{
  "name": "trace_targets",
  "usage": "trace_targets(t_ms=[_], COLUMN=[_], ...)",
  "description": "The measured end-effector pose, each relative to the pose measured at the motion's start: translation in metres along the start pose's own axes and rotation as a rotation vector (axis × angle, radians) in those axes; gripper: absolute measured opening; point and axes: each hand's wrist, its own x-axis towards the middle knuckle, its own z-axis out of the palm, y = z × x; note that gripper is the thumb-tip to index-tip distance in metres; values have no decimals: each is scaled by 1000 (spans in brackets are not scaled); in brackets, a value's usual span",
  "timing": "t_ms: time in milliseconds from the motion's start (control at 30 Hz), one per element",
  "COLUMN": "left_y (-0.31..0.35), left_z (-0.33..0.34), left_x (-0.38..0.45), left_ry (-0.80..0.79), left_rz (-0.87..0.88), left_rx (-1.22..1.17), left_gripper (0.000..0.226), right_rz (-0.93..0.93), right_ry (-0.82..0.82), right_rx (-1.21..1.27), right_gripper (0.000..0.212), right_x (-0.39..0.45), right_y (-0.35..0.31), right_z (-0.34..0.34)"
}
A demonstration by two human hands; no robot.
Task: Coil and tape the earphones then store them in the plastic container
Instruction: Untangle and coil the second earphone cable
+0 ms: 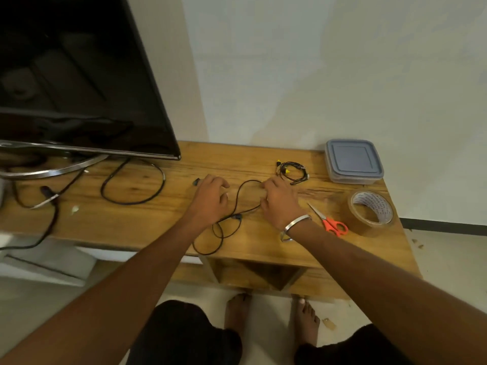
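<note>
Black earphones (238, 198) lie loose on the wooden table (131, 222), their cable looping between both hands and down toward the front edge. My left hand (210, 198) rests curled on the cable's left part, beside a small black end piece (196, 182). My right hand (279, 201) pinches the cable at its right side. A second pair, coiled, with yellow tips (292, 171), lies just beyond my right hand. The plastic container (353, 161) with a blue-grey lid stands closed at the back right. A roll of brown tape (371, 212) and orange-handled scissors (330, 221) lie to the right.
A large black TV (79, 75) on a metal stand fills the left of the table, with thick black cables (134, 184) looped in front of it. The wall is close behind. An open shelf sits under the tabletop, and bare feet stand on the floor below.
</note>
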Motion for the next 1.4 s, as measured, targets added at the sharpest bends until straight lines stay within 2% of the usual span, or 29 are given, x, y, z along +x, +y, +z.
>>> trace_targets(t_ms=[267,500,733,1000,1200,1400], left_y=[-28,-49,-63,-71,-60,-37], left_z=[1,2,5,3,-6,-19], left_x=[-32,-20,-14,-14,-13,-14], left_ry=[6,158,213,188,168,132], left_rz=[-108,-188,-233,-230,-251,-294], left_rx=[-44,-159,-242,-311,-410,-596], left_gripper=[25,20,17,15,22,14], right_rz=[-48,-94,-172,-169,-210,-213], right_ry=[-88,-114,-122,-90,-54,69], right_rx=[-14,-44,-77,-92,108,310], right_gripper=[30,33,43,14,9,10], right_x=[-7,37,75,79,74,65], right_y=[-33,-52,-66,-69,-69,-68], right_z=[25,39,53,62,42,12])
